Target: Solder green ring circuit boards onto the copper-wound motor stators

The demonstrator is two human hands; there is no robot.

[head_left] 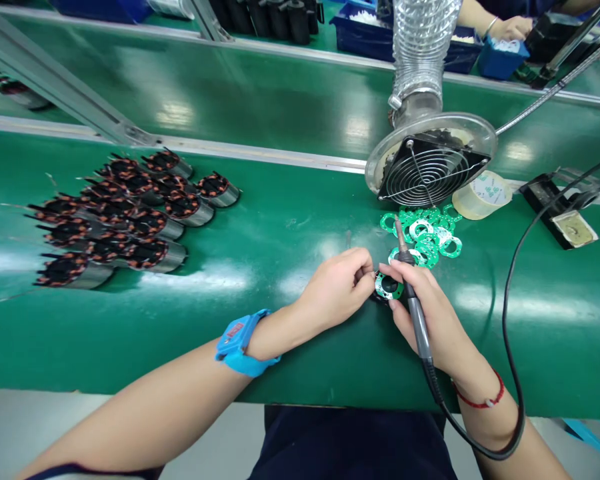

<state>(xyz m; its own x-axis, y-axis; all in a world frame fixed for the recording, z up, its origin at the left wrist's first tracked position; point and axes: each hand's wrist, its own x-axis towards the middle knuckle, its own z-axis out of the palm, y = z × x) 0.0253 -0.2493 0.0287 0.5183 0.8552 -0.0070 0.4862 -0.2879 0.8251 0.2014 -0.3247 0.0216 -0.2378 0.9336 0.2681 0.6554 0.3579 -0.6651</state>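
My right hand (427,313) holds a soldering iron (416,313), its tip pointing away from me, while the thumb and a finger touch the near part. That part is a motor stator topped by a green and white ring board (389,285). Against its left edge, my left hand (343,283) has its fingers pinched together; what lies between them is hidden. Just beyond my right hand is a pile of green ring boards (430,233). Many wound stators (125,213) with copper coils and black wires stand grouped on the left of the green table (280,347).
A fume extractor fan (427,173) hangs over the ring boards. Right of it are a tape roll (483,195) and an iron stand (560,210). The iron's black cable (507,333) loops at right. Another person's hand (513,29) is beyond the divider, by blue bins.
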